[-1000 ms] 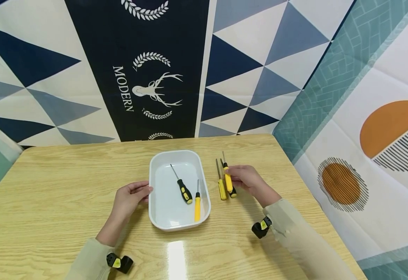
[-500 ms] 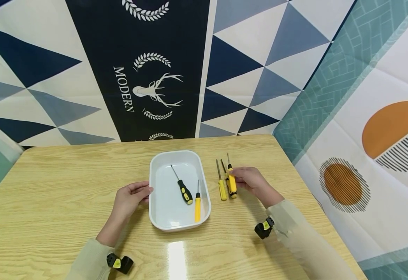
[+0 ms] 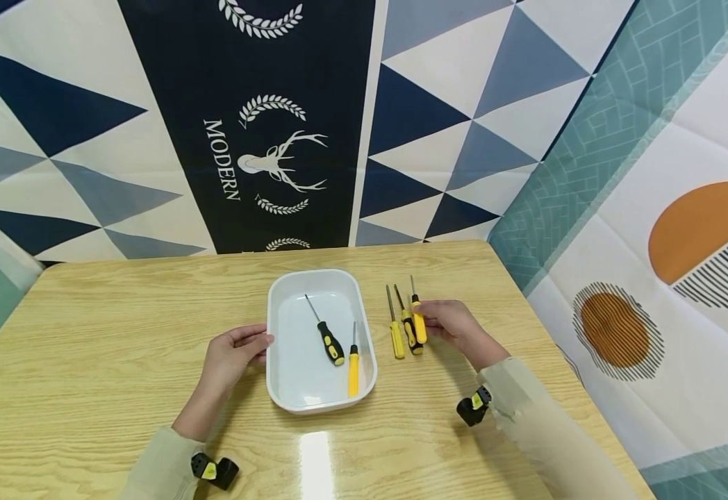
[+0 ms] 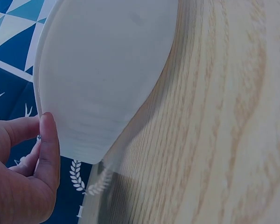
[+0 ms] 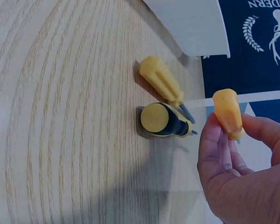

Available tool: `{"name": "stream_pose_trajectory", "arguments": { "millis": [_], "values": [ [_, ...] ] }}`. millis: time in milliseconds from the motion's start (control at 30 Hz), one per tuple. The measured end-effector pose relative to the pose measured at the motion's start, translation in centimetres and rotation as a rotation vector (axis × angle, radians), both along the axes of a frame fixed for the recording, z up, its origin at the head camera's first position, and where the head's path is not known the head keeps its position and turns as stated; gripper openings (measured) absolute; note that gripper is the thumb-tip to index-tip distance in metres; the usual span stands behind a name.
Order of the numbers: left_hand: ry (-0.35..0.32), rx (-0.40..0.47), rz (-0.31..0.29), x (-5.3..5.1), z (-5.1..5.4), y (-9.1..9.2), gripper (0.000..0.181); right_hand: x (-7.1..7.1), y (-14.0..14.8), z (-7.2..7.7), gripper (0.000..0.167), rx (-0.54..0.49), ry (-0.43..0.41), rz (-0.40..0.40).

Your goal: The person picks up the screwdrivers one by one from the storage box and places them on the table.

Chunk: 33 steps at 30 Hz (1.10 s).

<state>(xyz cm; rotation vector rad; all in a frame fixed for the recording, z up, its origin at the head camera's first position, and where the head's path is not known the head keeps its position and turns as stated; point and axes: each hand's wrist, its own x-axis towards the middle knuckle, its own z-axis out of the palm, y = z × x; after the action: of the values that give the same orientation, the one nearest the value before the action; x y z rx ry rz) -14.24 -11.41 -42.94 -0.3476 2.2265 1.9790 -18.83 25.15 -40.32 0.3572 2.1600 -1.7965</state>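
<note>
My left hand (image 3: 229, 355) pinches the left rim of a white plastic tray (image 3: 294, 340); the left wrist view shows thumb and fingers at the edge of the tray wall (image 4: 107, 79). Inside lie a black-and-yellow screwdriver (image 3: 331, 344) and a yellow-handled one with a black collar (image 3: 353, 375). Right of the tray, my right hand (image 3: 456, 325) pinches another yellow screwdriver (image 5: 227, 109) by its handle, held above the table in the right wrist view. Just left of it, a plain yellow screwdriver (image 3: 396, 340) and a black-and-yellow one (image 3: 410, 333) lie side by side on the wood.
Everything stands on a light wooden table (image 3: 120, 326). Behind it hangs a patterned cloth (image 3: 289, 160) with triangles and a deer head. Another cloth (image 3: 639, 403) with orange circles borders the table's right edge. Each sleeve carries a small black camera (image 3: 473, 406).
My right hand has shifted slightly right with the yellow screwdriver, uncovering more of the black-and-yellow one on the table. The left hand and the tray stay put.
</note>
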Motion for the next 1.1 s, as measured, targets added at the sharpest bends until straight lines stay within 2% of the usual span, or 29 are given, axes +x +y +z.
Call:
{"name": "stream_pose_trajectory", "arguments": {
  "millis": [633,1100],
  "values": [
    [0.008,0.019,0.000,0.1,0.2,0.0,0.038,-0.2,0.9,-0.7,0.047,0.039,-0.053,-0.049],
    [0.013,0.005,0.000,-0.1,-0.2,0.0,0.038,-0.8,1.3,-1.8,0.044,0.077,-0.055,-0.063]
  ]
}}
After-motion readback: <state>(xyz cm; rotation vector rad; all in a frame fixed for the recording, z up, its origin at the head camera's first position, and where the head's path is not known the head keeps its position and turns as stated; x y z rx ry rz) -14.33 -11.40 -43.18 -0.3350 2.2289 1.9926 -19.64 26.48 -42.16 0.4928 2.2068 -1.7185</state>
